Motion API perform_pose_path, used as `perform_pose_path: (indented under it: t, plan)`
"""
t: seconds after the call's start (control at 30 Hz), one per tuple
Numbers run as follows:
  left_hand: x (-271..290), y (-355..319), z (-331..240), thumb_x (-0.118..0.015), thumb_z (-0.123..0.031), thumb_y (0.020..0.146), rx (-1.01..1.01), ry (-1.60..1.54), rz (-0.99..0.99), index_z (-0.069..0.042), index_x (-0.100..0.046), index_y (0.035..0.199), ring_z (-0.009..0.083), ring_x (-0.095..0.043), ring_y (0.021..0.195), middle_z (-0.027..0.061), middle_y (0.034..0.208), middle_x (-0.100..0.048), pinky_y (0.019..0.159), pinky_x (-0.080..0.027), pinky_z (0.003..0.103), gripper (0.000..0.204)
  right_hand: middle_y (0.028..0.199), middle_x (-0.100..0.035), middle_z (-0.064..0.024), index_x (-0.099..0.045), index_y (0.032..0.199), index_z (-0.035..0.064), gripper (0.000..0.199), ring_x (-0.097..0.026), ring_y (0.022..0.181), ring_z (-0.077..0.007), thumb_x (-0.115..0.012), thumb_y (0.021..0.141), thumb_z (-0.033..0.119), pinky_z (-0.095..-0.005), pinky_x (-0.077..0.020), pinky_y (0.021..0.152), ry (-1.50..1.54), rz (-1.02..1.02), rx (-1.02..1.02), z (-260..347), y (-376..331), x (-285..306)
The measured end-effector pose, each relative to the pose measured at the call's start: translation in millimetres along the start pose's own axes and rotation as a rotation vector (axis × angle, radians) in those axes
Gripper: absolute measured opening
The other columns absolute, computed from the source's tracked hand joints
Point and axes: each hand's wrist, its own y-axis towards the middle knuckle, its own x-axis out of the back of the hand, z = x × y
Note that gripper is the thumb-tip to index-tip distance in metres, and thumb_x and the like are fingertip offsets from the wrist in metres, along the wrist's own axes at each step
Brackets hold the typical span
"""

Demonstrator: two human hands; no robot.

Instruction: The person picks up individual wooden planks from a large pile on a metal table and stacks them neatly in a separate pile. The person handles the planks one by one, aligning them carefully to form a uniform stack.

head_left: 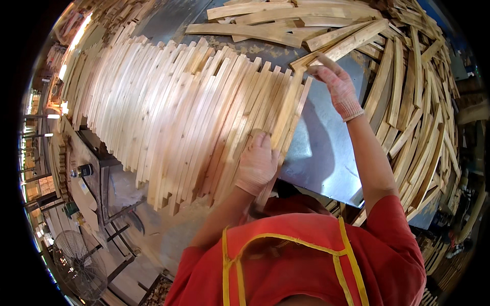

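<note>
Long pale wooden strips (189,107) lie side by side in a wide row, their ends uneven. My left hand (258,162), in a light knitted glove, is closed on the near part of a wooden strip (287,113) at the row's right edge. Its fingertips are partly hidden against the wood. My right hand (336,85), gloved too, hovers by the far ends of the rightmost strips. Its thumb and forefinger are curved and apart, close to the corner where a slanting board (352,41) meets the row.
A smooth metal tabletop (319,148) shows to the right of the row. Loose boards (408,97) are heaped along the right and far sides. At the lower left stand a round wire-guard fan (80,265) and a metal frame (104,194). A dark can (82,170) sits nearby.
</note>
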Motion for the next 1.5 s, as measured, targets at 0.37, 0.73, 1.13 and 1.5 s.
perform_pose_path:
  t: [0.37, 0.73, 1.13, 1.5]
  plan:
    - [175, 42, 94, -0.053, -0.032, 0.105, 0.399, 0.26, -0.351, -0.002, -0.051, 0.151, 0.0351, -0.068, 0.107, 0.0176, 0.132, -0.068, 0.094, -0.055, 0.047, 0.056, 0.133, -0.069, -0.0241, -0.051, 0.155, 0.0101, 0.064, -0.064, 0.125, -0.0421, -0.06, 0.099, 0.04, -0.0482, -0.0513, 0.102, -1.185, 0.235, -0.112, -52, 85, -22]
    - [23, 16, 13, -0.056, -0.047, 0.104, 0.095, 0.228, 0.12, 0.004, -0.057, 0.138, 0.0342, -0.07, 0.111, 0.0239, 0.124, -0.068, 0.095, -0.057, 0.042, 0.061, 0.138, -0.066, -0.0237, -0.038, 0.162, -0.0046, 0.08, -0.063, 0.128, -0.0287, -0.07, 0.1, 0.034, -0.0392, -0.0462, 0.113, -0.239, 0.038, -0.003, 27, -58, -34]
    - [232, 35, 162, -0.07, -0.028, 0.093, 0.254, 0.063, -0.004, 0.001, -0.056, 0.146, 0.0336, -0.063, 0.123, 0.0245, 0.13, -0.066, 0.108, -0.05, 0.041, 0.062, 0.132, -0.066, -0.0334, -0.015, 0.157, -0.0136, 0.117, -0.067, 0.124, -0.045, -0.076, 0.089, 0.06, -0.0433, -0.0513, 0.106, -0.679, 0.236, -0.591, -82, -186, -146]
    - [200, 32, 279, -0.067, -0.022, 0.097, 0.249, 0.021, -0.166, -0.001, -0.029, 0.166, 0.0387, -0.046, 0.149, 0.0242, 0.165, -0.043, 0.124, -0.037, 0.042, 0.082, 0.11, -0.072, -0.0352, -0.02, 0.151, -0.0145, 0.104, -0.071, 0.106, -0.0495, -0.076, 0.088, 0.046, -0.0522, -0.055, 0.095, -0.819, 0.236, -0.588, -89, -188, -141]
